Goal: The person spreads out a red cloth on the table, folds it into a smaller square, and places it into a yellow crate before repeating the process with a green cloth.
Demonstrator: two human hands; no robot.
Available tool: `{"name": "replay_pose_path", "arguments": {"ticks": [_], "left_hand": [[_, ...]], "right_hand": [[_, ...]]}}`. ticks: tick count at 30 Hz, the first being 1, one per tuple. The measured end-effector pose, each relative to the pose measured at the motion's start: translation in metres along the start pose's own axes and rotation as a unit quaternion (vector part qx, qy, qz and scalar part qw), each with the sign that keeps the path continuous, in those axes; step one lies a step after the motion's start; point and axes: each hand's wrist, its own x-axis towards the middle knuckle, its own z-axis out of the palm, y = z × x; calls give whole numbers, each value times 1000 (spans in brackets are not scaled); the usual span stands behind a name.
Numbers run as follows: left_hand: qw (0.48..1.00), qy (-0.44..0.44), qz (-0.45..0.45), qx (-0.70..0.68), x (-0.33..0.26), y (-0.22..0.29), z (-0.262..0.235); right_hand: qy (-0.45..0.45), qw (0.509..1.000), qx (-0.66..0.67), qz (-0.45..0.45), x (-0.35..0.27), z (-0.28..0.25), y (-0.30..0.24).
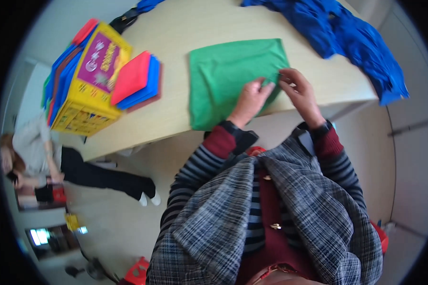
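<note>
A green cloth (230,71), roughly square and slightly creased, lies flat on the table with its near edge at the table's front. My left hand (250,100) is at its lower right side, thumb and fingers closed together on the cloth. Just beyond the cloth's right edge, my right hand (301,93) has thumb and forefinger pinched close to the left fingertips. Something thin and dark shows at those right fingertips, too small to name.
On the pale table (169,42), a yellow box (92,88) holds colored folded pieces. Beside it is a stack of red, blue and brown folded pieces (135,78). Blue fabric (333,35) lies at the far right. Another person (38,147) sits at left.
</note>
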Motion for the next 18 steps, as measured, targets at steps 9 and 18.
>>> {"name": "replay_pose_path", "arguments": {"ticks": [9,18], "left_hand": [[998,-33,31,-50,2,-9,11],[996,-20,-28,-80,-2,-9,8]], "right_hand": [[35,988,-131,-71,4,-4,-11],[74,961,-218,-155,3,-1,-16]]}}
